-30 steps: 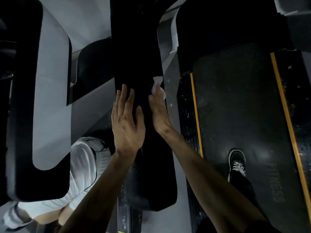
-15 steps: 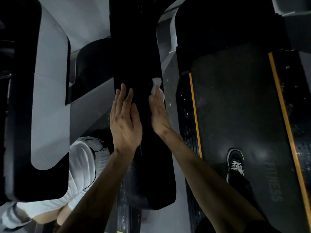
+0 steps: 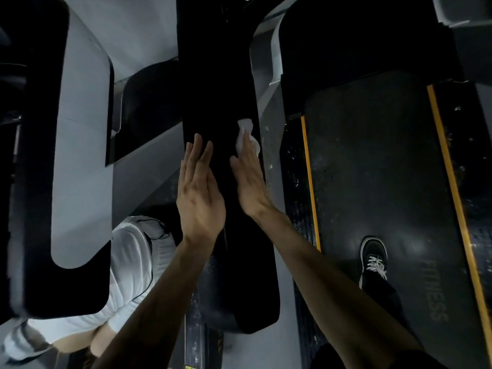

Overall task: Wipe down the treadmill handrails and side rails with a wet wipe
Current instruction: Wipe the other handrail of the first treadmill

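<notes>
1. Handrail (image 3: 218, 75): a broad black bar whose long axis runs near to far through the middle of the view. Its rounded near end lies low in the frame; its far end passes out of the top edge.
2. Right hand (image 3: 249, 179): fingers straight and together, pointing far along the bar. It lies flat on the right half of the handrail and presses the wipe against it; nothing is clenched.
3. Wipe (image 3: 244, 134): white and crumpled, on the handrail close to its right edge. Its near part is under the right fingertips; its far part sticks out beyond them, pointing far.
4. Left hand (image 3: 198, 193): fingers straight, also pointing far, on the left half of the handrail beside the right hand and apart from it. It holds nothing. Whether the palm rests on the bar or hovers just above it cannot be told.
5. Belt (image 3: 372, 169): dark tread surface right of the handrail, bordered by two yellow stripes (image 3: 308, 177) that run near to far.
6. Shoe (image 3: 372, 259): black with white laces, on the near part of the belt.
7. Person in white (image 3: 130, 262): low at the left, partly hidden.
</notes>
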{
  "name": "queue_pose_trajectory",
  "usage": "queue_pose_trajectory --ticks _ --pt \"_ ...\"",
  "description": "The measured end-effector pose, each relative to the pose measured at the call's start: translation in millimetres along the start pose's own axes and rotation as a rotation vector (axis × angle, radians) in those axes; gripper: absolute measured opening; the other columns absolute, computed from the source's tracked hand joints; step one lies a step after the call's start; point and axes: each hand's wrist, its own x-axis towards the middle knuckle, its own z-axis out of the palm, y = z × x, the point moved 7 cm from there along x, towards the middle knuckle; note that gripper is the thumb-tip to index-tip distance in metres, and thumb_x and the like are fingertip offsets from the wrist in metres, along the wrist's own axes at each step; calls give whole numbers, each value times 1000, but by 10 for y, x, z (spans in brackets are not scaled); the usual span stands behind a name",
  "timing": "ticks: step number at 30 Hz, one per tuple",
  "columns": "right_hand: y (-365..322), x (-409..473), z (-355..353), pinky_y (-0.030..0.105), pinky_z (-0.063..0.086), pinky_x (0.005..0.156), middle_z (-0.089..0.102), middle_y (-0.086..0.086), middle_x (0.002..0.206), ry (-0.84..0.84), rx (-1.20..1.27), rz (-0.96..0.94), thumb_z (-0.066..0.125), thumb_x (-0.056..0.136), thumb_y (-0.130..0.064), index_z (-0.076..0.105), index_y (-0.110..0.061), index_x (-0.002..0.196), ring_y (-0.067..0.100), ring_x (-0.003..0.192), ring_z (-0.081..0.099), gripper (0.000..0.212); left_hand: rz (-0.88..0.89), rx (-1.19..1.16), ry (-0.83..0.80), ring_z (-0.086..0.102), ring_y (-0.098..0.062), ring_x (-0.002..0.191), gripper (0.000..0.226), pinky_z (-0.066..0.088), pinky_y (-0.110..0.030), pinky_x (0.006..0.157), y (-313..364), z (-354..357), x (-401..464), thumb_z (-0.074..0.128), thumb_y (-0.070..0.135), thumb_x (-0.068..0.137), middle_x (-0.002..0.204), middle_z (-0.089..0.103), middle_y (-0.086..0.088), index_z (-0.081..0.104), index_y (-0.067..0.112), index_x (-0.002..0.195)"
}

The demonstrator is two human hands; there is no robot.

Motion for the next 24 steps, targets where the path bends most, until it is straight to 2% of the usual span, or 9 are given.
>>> queue_pose_trajectory --ticks 3,7,12,18,24 --pt "-237 98 59 52 -5 127 -8 -9 171 12 -30 -110 22 105 -46 -4 -31 162 5 155 -16 65 -12 0 2 28 -19 154 49 34 -53 120 1 1 0 26 18 108 163 37 -7 48 7 150" --pt "-222 -78 109 57 -3 126 -6 -6 172 -36 -66 -238 23 106 -42 -1 -24 163 14 157 -14 64 -24 -7 8 29 -17 154 48 34 -53 120 -5 -9 -7 27 13 107 163 37 -6 49 7 150" --pt "-156 -254 116 60 1 126 -3 -1 172 -88 -114 -333 30 105 -28 0 -22 162 20 158 -9 65 -22 -11 5 29 -16 154 49 33 -52 121 -5 -9 10 27 13 107 163 38 -5 49 8 150" --pt "-372 220 28 52 -3 128 -6 -6 172 -72 -84 -251 25 107 -39 -2 -21 163 8 156 -12 64 -5 36 3 29 -19 154 49 35 -52 120 23 -13 11 29 17 107 163 37 -6 49 7 150" --pt "13 232 -57 50 3 128 -9 -9 171 -26 11 -53 26 108 -41 -5 -29 163 3 155 -12 64 36 102 5 32 -24 152 48 37 -52 118 75 -12 21 35 14 106 163 38 -9 48 7 151"
